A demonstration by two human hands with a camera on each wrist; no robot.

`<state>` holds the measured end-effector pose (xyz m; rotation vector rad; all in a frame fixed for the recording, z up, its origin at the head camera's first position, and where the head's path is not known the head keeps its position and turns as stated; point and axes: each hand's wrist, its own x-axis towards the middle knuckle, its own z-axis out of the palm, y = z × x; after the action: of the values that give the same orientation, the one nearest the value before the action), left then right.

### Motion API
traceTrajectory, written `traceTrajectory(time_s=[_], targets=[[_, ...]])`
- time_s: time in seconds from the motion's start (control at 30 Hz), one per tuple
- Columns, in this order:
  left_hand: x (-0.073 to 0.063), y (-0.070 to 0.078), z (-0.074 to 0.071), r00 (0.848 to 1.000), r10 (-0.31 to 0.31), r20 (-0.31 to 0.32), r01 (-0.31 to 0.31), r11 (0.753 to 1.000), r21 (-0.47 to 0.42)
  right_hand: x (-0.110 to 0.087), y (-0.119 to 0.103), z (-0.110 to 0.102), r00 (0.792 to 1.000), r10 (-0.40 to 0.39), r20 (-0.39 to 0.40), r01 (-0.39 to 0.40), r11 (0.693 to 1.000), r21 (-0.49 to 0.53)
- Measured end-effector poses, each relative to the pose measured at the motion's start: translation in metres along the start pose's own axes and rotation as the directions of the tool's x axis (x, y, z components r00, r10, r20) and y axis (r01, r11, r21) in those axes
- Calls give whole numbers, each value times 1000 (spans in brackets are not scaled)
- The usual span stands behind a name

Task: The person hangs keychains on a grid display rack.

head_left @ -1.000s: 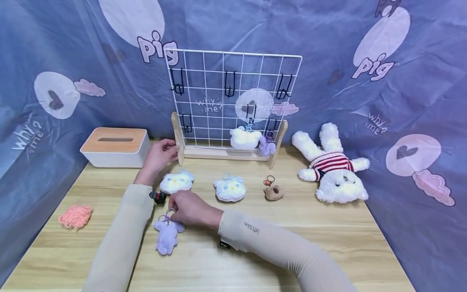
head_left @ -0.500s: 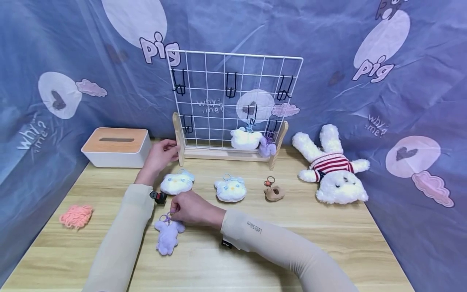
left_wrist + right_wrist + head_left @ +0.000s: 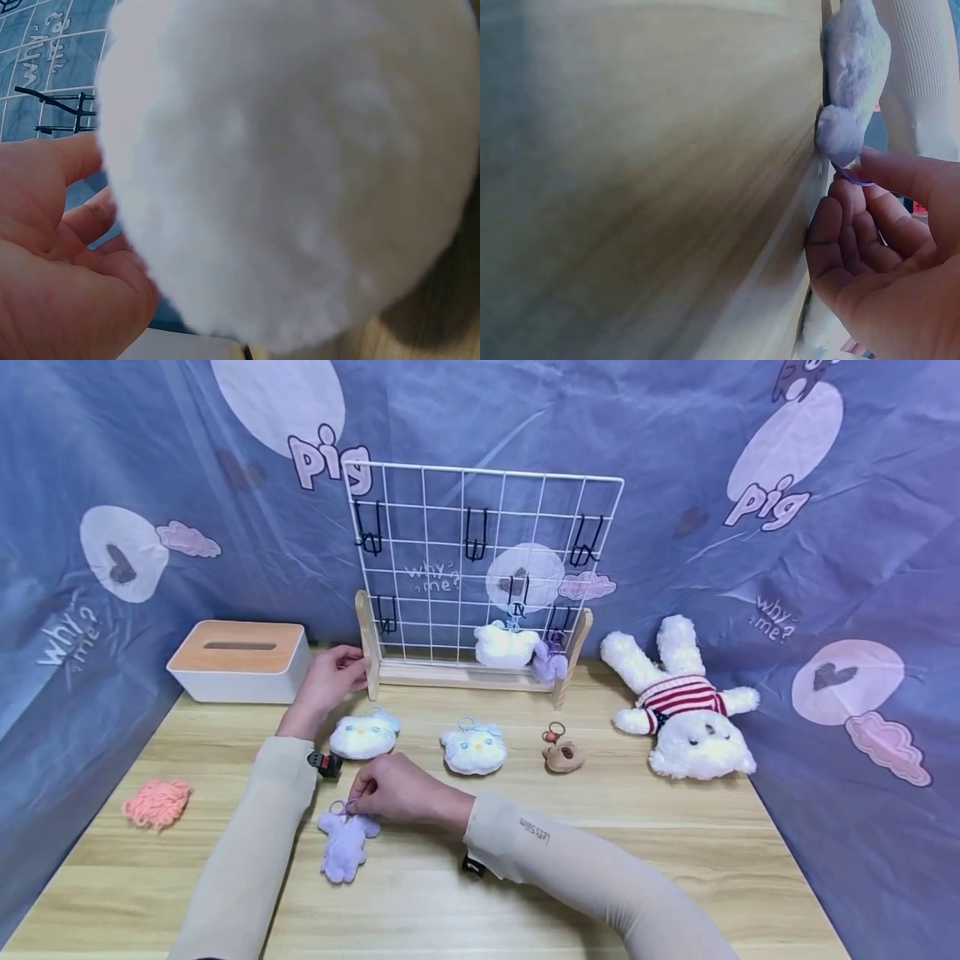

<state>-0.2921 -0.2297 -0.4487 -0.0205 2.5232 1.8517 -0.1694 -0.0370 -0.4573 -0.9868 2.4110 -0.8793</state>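
PLACE: screened-off tabletop nook, room unclear | SIGNS: patterned blue cloth [image 3: 675, 468], wood-grain table [image 3: 420, 902]

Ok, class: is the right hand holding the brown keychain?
No, the right hand holds the purple keychain by its loop, while the brown keychain lies apart on the table.

The purple toy [image 3: 345, 850] looks matt and fuzzy, the tabletop [image 3: 420, 906] smooth grained wood, the grid [image 3: 461, 573] white-coated metal.

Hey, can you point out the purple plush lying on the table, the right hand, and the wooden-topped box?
Purple plush [image 3: 345, 852]: head view, middle of its body.
Right hand [image 3: 401, 788]: head view, back of the hand.
Wooden-topped box [image 3: 238, 661]: head view, lid, below the slot.
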Motion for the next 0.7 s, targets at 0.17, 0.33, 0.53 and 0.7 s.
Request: traceTrajectory(time_s=[0.17,0.33,0.53,0.7], targets=[[1,1,-1,1000,-1,9,1,1000,9,-4,-1,-1,1000,-4,-23,5,1000,7],[2,0,-1,1000,2,14,-3,1000,13,-7,-2,-1,999,-1,-52,4,999,51],[1,1,1,1000,0,12,0,1000,5,-12,-5,-5,996,35,-77,-25,992,120],[2,-1,1,1000,4,10,-4,1000,-6,-18,-8,-10,995,33,-93,-19,989,144]])
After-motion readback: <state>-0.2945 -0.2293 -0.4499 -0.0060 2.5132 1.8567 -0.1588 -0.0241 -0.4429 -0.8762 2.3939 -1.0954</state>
